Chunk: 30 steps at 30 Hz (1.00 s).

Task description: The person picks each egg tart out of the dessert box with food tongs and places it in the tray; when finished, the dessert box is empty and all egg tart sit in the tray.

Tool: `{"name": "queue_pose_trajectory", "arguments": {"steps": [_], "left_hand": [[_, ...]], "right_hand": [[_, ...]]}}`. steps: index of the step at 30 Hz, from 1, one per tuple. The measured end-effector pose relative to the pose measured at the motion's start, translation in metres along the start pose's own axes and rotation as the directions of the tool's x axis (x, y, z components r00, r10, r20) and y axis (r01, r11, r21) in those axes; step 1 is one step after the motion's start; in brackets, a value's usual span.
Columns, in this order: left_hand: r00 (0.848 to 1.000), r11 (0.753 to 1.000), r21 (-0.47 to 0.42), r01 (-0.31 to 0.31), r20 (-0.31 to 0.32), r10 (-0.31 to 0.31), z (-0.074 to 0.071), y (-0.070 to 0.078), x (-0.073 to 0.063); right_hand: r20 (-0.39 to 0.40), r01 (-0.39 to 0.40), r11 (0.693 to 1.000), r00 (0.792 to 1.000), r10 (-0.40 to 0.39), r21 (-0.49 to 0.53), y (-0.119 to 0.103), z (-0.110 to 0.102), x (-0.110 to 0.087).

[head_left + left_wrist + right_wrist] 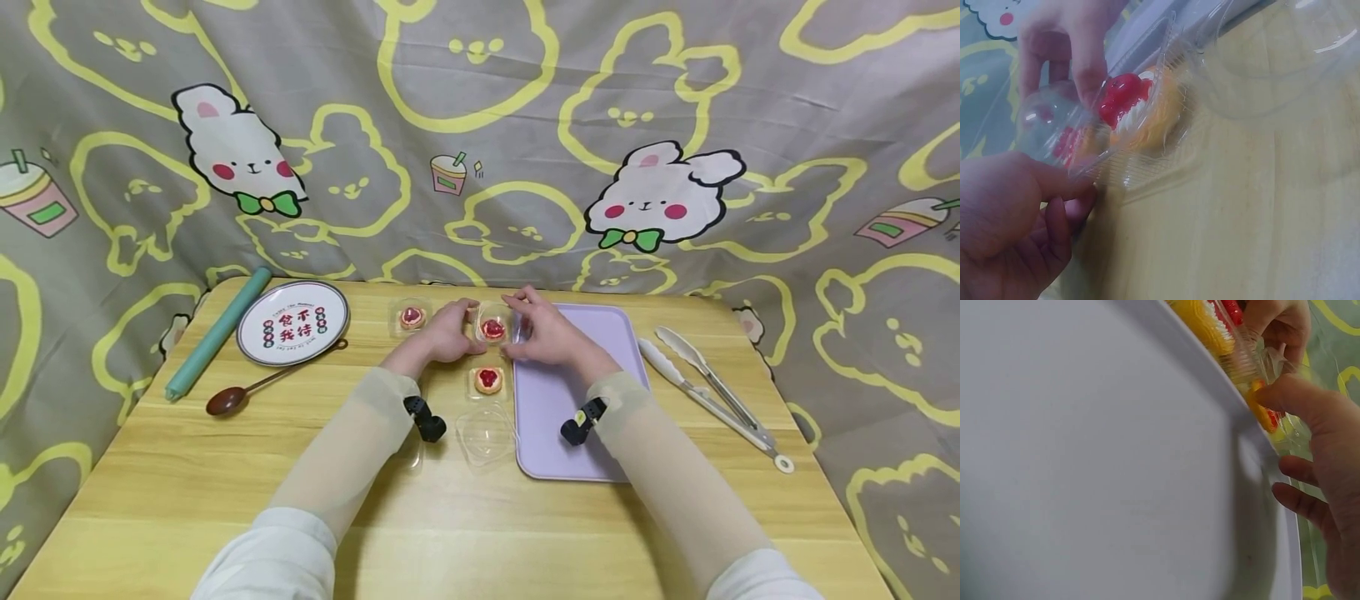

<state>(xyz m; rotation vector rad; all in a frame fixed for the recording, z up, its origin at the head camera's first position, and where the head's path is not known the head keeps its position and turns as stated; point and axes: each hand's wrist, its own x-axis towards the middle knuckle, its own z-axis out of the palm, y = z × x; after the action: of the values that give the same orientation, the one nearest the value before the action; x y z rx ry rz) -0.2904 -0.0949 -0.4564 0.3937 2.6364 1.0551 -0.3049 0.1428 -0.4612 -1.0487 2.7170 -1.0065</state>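
At frame centre, the clear tart box (492, 327) is pinched by the left hand (448, 332) and right hand (546, 335); its lid is best eased open gently, kept level.

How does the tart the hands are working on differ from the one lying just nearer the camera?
The held tart sits inside a clear plastic case gripped by the left hand and right hand; the near tart lies untouched and seems to have no lid. The held tart is farther back, level with the tray's far end; the near tart sits closer, beside the tray's left edge. Both are small, golden, with red topping.
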Motion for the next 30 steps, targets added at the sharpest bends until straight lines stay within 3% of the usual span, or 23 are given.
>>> {"name": "queue_pose_trajectory", "arguments": {"steps": [10,14,20,22,27,30], "left_hand": [[0.999,0.995,0.102,-0.023,-0.023,0.025,-0.006,0.001,-0.016],[0.994,0.991,0.112,-0.076,-0.072,0.085,-0.014,0.003,-0.031],[0.966,0.967,-0.021,-0.253,-0.058,0.251,-0.025,0.009,-0.064],[0.954,0.953,-0.039,-0.299,-0.047,0.297,-0.027,0.011,-0.075],[0.925,0.925,-0.055,-0.376,-0.089,0.37,-0.029,0.019,-0.098],[0.908,0.906,-0.098,-0.411,-0.129,0.398,-0.03,0.023,-0.11]], "right_hand": [[-0.028,-0.004,0.997,1.0,0.007,0.078,-0.01,-0.002,-0.007],[-0.071,0.034,0.99,0.997,-0.025,0.135,-0.018,-0.004,-0.011],[-0.102,0.11,0.971,0.991,-0.09,0.214,-0.039,-0.011,-0.024],[-0.099,0.12,0.96,0.99,-0.098,0.252,-0.059,-0.018,-0.032],[-0.118,0.168,0.934,0.983,-0.137,0.314,-0.104,-0.028,-0.049],[-0.143,0.189,0.923,0.978,-0.149,0.336,-0.107,-0.024,-0.056]]}}
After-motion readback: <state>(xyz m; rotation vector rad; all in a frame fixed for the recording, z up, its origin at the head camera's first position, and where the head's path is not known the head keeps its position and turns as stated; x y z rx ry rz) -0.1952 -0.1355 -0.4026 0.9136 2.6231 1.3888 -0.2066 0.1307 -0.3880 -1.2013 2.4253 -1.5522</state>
